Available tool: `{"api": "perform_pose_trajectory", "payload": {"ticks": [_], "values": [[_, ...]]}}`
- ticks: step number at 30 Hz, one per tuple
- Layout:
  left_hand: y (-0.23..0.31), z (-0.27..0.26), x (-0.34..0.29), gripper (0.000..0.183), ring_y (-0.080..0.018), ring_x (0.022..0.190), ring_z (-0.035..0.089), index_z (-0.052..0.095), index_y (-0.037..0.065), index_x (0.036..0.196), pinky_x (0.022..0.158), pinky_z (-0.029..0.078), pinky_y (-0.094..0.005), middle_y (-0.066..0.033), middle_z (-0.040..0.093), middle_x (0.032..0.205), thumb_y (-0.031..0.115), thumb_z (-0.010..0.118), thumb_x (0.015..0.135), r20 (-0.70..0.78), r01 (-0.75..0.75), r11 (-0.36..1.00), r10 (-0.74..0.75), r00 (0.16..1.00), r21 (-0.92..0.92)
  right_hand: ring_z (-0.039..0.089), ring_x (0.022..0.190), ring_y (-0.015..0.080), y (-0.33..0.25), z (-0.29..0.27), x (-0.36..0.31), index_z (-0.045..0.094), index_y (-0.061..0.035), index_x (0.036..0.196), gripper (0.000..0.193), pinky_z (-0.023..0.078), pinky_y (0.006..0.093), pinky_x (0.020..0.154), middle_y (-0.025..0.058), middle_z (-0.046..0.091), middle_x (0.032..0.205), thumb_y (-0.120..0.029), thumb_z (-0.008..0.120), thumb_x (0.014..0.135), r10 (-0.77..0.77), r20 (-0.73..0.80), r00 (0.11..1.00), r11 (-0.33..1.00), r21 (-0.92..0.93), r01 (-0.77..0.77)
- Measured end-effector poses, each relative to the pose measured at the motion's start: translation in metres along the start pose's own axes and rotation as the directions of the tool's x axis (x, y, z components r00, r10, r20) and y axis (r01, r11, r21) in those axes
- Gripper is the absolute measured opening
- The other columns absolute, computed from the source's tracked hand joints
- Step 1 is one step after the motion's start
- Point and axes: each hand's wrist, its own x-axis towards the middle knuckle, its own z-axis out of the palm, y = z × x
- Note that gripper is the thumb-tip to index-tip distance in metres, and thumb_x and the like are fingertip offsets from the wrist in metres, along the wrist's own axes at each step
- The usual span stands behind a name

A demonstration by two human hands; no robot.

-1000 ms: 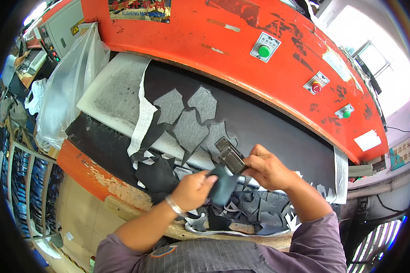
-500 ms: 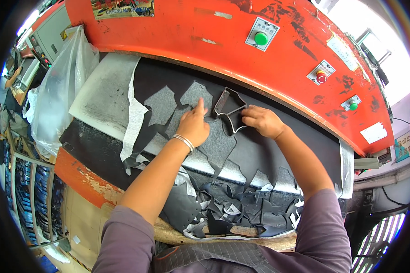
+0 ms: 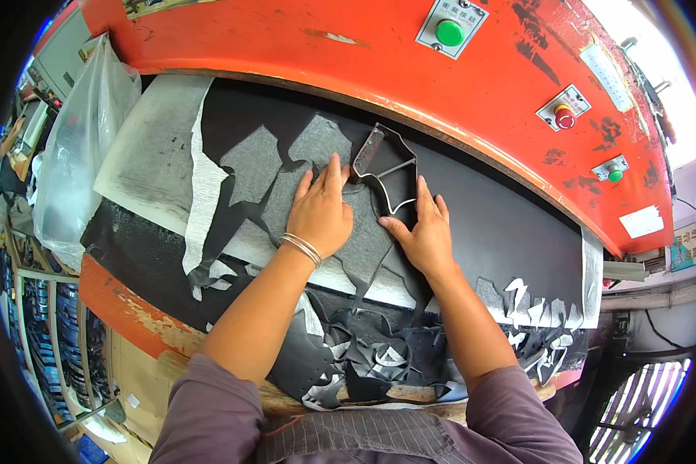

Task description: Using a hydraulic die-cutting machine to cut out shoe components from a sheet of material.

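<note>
Since half a second ago both hands have slid a little apart and flattened, the metal cutting die (image 3: 387,170) now lying free on the black sheet (image 3: 487,224). The left hand (image 3: 321,213) presses spread on the sheet beside the die; the right hand (image 3: 421,236) rests open, fingertips touching the die's edge. Many shapes already look cut out, offcuts (image 3: 379,363) heaped at the counter's near edge; uncut sheet remains to the right. The die is a thin, angular steel outline.

The metal cutting die (image 3: 387,172), an open steel outline frame, lies flat on the black sheet (image 3: 487,224), at the far centre, beside cut-out holes.
</note>
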Motion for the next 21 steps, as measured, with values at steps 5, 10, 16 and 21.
{"api": "perform_pose_trajectory", "payload": {"ticks": [5, 10, 16, 21], "values": [[0.003, -0.006, -0.007, 0.07, -0.0292, 0.13, 0.044, 0.02, -0.007, 0.143, 0.114, 0.021, -0.0459, -0.0118, 0.05, 0.139, 0.007, 0.048, 0.081, 0.022, -0.015, 1.0, 0.015, 1.0, 0.016, 0.046, 0.128, 0.0344, -0.001, -0.006, -0.008, 0.032, 0.0099, 0.139, 0.094, 0.025, 0.0477, 0.112, 0.0259, 0.046, 0.137, -0.043, 0.075, 0.075, -0.035, -0.009, 0.999, 0.999, 0.0, 0.035], [0.016, -0.013, -0.011, 0.07, -0.0297, 0.131, 0.043, 0.02, -0.007, 0.143, 0.114, 0.02, -0.0453, -0.0118, 0.049, 0.14, 0.008, 0.049, 0.081, 0.049, -0.005, 1.0, 0.004, 0.999, 0.027, 0.042, 0.132, 0.0327, -0.004, -0.019, -0.017, 0.031, 0.0096, 0.14, 0.096, 0.024, 0.0468, 0.112, 0.0247, 0.043, 0.141, -0.047, 0.073, 0.075, -0.037, -0.018, 0.999, 0.999, -0.002, 0.037], [0.016, -0.015, -0.026, 0.069, -0.0296, 0.13, 0.043, 0.027, -0.007, 0.141, 0.113, 0.025, -0.0413, -0.0162, 0.049, 0.138, 0.009, 0.054, 0.079, -0.033, 0.105, 0.989, -0.109, 0.993, -0.106, 0.036, 0.136, 0.0353, -0.007, -0.058, -0.052, 0.028, 0.0101, 0.141, 0.1, 0.025, 0.0432, 0.113, 0.027, 0.038, 0.143, -0.05, 0.074, 0.075, 0.049, 0.049, 0.998, 0.993, 0.109, -0.054], [0.079, -0.068, -0.018, 0.027, -0.0327, 0.1, 0.061, 0.063, 0.003, 0.109, 0.088, 0.047, -0.04, -0.0148, 0.067, 0.103, 0.012, 0.061, 0.083, -0.31, -0.006, 0.972, -0.069, 0.948, -0.235, 0.04, 0.133, 0.0279, 0.073, -0.199, -0.071, 0.043, 0.0014, 0.138, 0.057, 0.03, 0.0384, 0.11, 0.0165, 0.044, 0.143, -0.026, 0.06, 0.092, 0.119, -0.777, 0.618, 0.922, 0.318, 0.222]]}}
